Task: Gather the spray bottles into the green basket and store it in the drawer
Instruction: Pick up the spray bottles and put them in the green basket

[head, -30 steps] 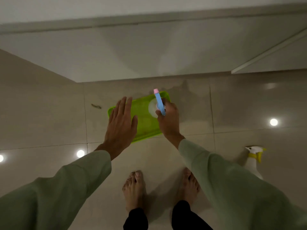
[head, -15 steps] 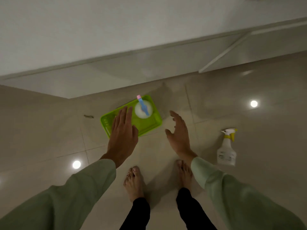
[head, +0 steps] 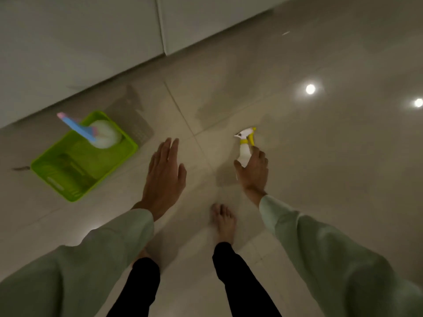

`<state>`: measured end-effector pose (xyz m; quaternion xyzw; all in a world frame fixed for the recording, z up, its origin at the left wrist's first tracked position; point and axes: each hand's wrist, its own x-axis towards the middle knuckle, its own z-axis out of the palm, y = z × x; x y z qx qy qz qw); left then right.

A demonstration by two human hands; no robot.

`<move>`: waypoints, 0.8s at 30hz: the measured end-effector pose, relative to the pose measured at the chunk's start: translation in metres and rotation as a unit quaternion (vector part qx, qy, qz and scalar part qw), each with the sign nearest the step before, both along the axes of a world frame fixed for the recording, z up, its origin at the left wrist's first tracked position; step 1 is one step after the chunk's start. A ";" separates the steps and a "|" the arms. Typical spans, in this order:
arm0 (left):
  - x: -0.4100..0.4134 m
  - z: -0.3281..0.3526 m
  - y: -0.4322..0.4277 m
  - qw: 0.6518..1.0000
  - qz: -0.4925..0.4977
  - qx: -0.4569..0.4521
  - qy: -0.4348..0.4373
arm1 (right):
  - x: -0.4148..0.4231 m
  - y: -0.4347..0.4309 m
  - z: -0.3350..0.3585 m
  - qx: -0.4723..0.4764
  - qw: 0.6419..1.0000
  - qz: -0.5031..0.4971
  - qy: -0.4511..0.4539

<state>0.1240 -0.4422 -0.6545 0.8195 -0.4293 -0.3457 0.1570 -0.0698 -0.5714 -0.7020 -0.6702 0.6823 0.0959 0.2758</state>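
Nearest the camera, two pale green sleeves reach forward over black trouser legs and a bare foot [head: 223, 221] planted on the glossy tiled floor [head: 320, 168]. The right hand [head: 253, 171] is stretched down and out, back of the hand up, with its fingers [head: 259, 154] wrapped over the body of the white spray bottle [head: 243, 154]; the bottle stands on the floor, and its yellow and white trigger head rises clear above the fingertips, while the thumb lies against the bottle's near side. Whether the grasp is fully tight I cannot tell. The left hand [head: 163, 177] hovers palm down, fingers straight and together, thumb spread, holding nothing. Farther left, well apart from both hands, the green basket [head: 57, 179] sits on the floor with a blue-headed spray bottle [head: 100, 133] standing in its far corner. Beyond it runs a white cabinet front [head: 91, 42].
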 end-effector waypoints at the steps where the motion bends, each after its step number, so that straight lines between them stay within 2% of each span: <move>1: -0.013 -0.011 -0.007 1.000 -0.006 0.004 0.003 | -0.011 -0.009 -0.013 0.006 1.000 -0.001 0.007; 9: -0.058 -0.098 -0.029 1.000 -0.007 0.012 0.010 | -0.030 -0.049 -0.123 0.075 0.995 0.014 0.057; 13: -0.047 -0.120 -0.020 1.000 0.001 0.023 -0.005 | -0.027 -0.045 -0.141 0.069 0.996 -0.006 0.062; 16: -0.036 -0.112 -0.006 0.999 0.019 0.026 -0.017 | -0.018 -0.032 -0.124 0.065 0.998 0.008 0.022; 21: -0.014 -0.056 0.030 0.996 0.078 0.032 -0.024 | 0.029 0.007 -0.050 0.078 0.985 0.040 -0.146; 24: 0.010 -0.014 0.061 0.991 0.131 0.030 -0.028 | 0.075 0.036 0.002 0.077 0.972 0.066 -0.213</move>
